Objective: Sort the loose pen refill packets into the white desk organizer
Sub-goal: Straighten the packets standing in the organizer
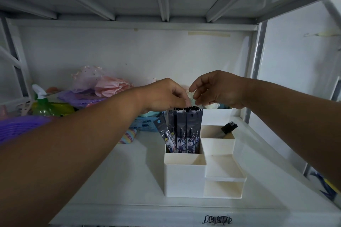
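Observation:
A white desk organizer (184,178) stands on the white shelf, with several compartments. Several dark blue pen refill packets (186,131) stand upright in its tall back-left compartment; one packet (164,131) leans out to the left. My left hand (162,96) pinches the black top edges of the upright packets. My right hand (219,88) hovers just right of those tops with its fingers loosely curved and nothing in it. A black item (227,128) pokes out of the back-right compartment.
The shelf's left back holds a green spray bottle (41,103), a purple basket (16,127), a blue basket (143,124) and pink and purple fabric (103,84). A striped pouch (128,135) lies left of the organizer. A shelf board hangs close overhead.

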